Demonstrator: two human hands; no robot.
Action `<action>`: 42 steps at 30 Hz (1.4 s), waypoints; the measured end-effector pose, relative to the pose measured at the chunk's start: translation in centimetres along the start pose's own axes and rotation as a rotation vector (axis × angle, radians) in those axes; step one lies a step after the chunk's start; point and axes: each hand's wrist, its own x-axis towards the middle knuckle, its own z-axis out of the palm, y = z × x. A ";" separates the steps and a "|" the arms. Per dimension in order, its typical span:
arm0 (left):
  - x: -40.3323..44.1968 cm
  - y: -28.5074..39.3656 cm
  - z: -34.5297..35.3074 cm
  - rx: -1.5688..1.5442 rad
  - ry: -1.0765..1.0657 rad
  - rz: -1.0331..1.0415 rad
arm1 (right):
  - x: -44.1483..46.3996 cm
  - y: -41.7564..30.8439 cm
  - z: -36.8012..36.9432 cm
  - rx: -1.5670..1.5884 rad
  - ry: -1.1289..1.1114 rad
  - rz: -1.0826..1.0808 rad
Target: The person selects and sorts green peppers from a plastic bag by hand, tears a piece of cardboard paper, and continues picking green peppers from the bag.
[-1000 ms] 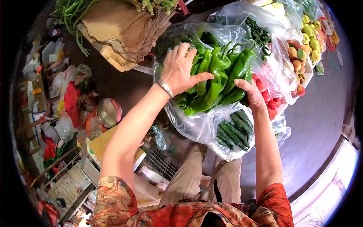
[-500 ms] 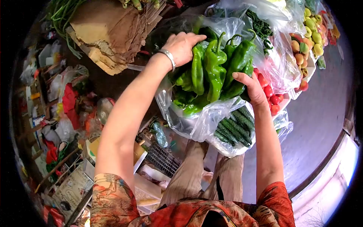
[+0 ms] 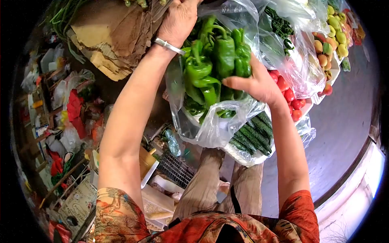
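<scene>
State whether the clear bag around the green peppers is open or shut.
Open: the clear bag spreads around the green peppers, which show uncovered, the right hand directly on them.

The person's bare left grip [image 3: 179, 23] is lying just short of 12 o'clock, its back facing up and its fingertips running out of view. A slim silver metal bracelet [image 3: 170, 46] is circling the left wrist [image 3: 162, 52], and the long bare left forearm [image 3: 139, 95] is slanting up from 8 o'clock. The bare right grip [image 3: 261, 84] is curving at 2 o'clock, its thumb pointing toward 9 o'clock, its fingers hiding mostly from sight. The bare right forearm [image 3: 289, 141] is rising from 4 o'clock.
</scene>
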 end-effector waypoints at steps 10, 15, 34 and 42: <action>2.8 1.0 -5.5 -1.604 0.012 -0.857 | 11.5 0.9 -4.0 -0.418 -0.018 0.131; 2.4 1.2 -5.3 -1.505 0.040 -0.863 | 7.5 -1.2 -0.3 -0.808 0.088 -0.061; -2.4 2.2 -12.2 -1.523 0.029 -0.644 | 11.8 2.6 -3.3 -0.248 -0.171 -0.011; -2.9 0.0 -16.2 -1.630 0.043 -0.907 | 8.0 3.7 -2.6 -0.218 0.106 -0.056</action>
